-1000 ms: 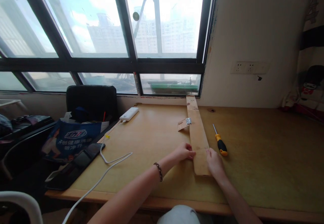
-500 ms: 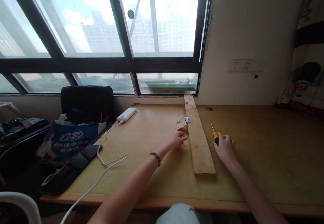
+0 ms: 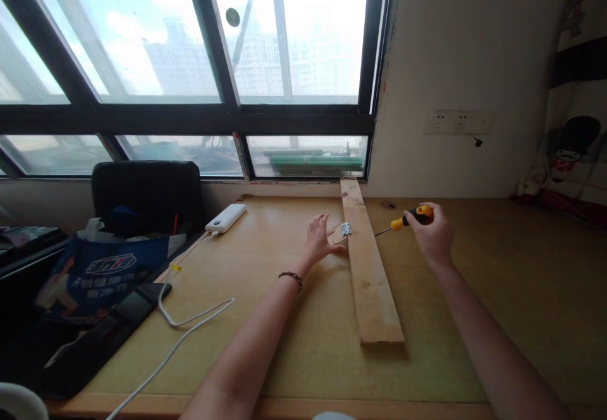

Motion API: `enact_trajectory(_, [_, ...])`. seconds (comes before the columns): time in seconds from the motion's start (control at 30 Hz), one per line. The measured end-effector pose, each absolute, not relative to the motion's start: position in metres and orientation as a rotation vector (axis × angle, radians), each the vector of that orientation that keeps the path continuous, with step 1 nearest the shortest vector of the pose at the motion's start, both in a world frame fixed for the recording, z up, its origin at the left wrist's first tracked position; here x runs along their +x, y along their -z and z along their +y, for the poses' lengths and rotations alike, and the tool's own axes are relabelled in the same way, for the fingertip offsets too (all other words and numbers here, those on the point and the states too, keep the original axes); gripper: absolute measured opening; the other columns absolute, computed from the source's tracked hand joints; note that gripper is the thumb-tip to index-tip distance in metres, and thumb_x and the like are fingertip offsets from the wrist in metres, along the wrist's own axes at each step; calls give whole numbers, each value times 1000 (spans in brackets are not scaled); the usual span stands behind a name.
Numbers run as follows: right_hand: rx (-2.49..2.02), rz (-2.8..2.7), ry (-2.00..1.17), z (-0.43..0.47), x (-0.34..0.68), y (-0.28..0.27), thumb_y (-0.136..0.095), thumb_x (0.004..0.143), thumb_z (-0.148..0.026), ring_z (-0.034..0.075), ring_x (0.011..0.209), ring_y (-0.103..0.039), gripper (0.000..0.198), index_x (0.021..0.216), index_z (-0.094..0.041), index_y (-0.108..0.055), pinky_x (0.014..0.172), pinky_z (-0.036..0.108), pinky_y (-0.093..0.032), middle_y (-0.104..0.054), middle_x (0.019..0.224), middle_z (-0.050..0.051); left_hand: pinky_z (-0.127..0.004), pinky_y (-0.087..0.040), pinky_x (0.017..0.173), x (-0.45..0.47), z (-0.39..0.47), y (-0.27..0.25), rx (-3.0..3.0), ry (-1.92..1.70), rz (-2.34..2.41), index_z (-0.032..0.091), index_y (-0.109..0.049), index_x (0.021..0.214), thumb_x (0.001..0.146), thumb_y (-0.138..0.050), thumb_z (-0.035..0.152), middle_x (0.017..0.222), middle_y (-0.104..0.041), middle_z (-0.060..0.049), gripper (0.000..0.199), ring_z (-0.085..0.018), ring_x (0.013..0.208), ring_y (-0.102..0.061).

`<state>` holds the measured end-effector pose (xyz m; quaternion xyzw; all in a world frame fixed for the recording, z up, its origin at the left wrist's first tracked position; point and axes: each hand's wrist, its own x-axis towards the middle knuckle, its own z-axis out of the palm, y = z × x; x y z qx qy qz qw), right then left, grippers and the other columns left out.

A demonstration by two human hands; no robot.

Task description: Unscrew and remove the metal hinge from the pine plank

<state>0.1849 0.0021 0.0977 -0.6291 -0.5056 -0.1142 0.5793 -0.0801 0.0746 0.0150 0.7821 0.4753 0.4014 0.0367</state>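
A long wooden board (image 3: pixel 372 281) lies on the table, running from near its front toward the window. On its left edge sits a metal hinge (image 3: pixel 346 229), which joins it to a small wooden piece (image 3: pixel 336 235). My left hand (image 3: pixel 320 241) is beside that small piece with fingers and thumb spread; whether it touches the wood I cannot tell. To the right of the board, my right hand (image 3: pixel 434 236) grips a yellow and black screwdriver (image 3: pixel 417 216) by its handle. The shaft points left and down toward the board's right edge.
A white power bank (image 3: pixel 226 219) with a white cable (image 3: pixel 190 328) lies on the table's left side. Beyond that edge are a blue bag (image 3: pixel 107 274) and a black chair (image 3: pixel 147 192). The window stands behind, and a wall socket (image 3: pixel 459 122) is at the right.
My right hand has lifted the screwdriver off the table and tipped its shaft toward the board. My left hand has moved up to the small wooden piece and spread its fingers.
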Motion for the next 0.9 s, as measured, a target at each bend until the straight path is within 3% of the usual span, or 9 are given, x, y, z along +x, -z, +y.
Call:
enact_trajectory(0.13, [-1381, -971, 255, 28, 162, -142, -52, 67, -56, 15, 61, -53, 47, 90, -15, -53, 57, 26, -40, -59, 73, 4, -51, -3, 101, -73, 87, -4, 2411, -980, 1373, 20, -27, 130, 47, -72, 41, 131, -35, -13, 96, -33, 126, -17])
enact_trajectory(0.23, [-1325, -945, 213, 41, 145, -155, -39, 77, -54, 17, 64, -56, 44, 93, -14, -48, 61, 27, -41, -59, 70, 5, -52, 2, 100, -70, 88, 4, 2320, -986, 1391, 21, -31, 128, 49, -71, 35, 129, -38, -14, 90, -34, 126, -18])
enact_trajectory(0.4, [-1280, -999, 6, 61, 133, -149, -32, 80, -54, 20, 66, -60, 47, 101, -13, -41, 58, 28, -44, -58, 70, 7, -51, -6, 100, -69, 88, 11, 2242, -1122, 1615, 17, -29, 128, 57, -64, 26, 131, -33, -17, 80, -33, 123, -23])
enact_trajectory(0.57, [-1224, -919, -299, 77, 140, -140, -56, 64, -56, 16, 59, -58, 52, 96, -16, -43, 42, 24, -45, -56, 83, 7, -45, -17, 100, -69, 90, 8, 2182, -1445, 1576, 16, -25, 129, 61, -58, 15, 130, -32, -16, 76, -29, 123, -24])
enact_trajectory(0.7, [-1190, -883, -540, 85, 144, -136, -73, 46, -41, 12, 54, -56, 49, 81, -16, -51, 42, 22, -48, -55, 69, -1, -43, -19, 101, -70, 85, -1, 2099, -1645, 1501, 17, -25, 128, 61, -59, 13, 130, -30, -15, 75, -27, 124, -23])
enact_trajectory(0.8, [-1186, -899, -616, 86, 143, -134, -74, 45, -37, 10, 48, -53, 36, 64, -13, -56, 42, 21, -47, -54, 56, -2, -40, -25, 99, -65, 81, -3, 1877, -1777, 1473, 18, -19, 130, 61, -62, 15, 131, -25, -16, 82, -25, 121, -29])
enact_trajectory(0.9, [-1188, -886, -621, 84, 139, -133, -73, 45, -36, 11, 43, -53, 32, 59, -13, -57, 38, 21, -46, -55, 51, -2, -36, -35, 92, -56, 82, 2, 1498, -1826, 1402, 20, -13, 131, 57, -68, 18, 131, -24, -17, 92, -23, 111, -42])
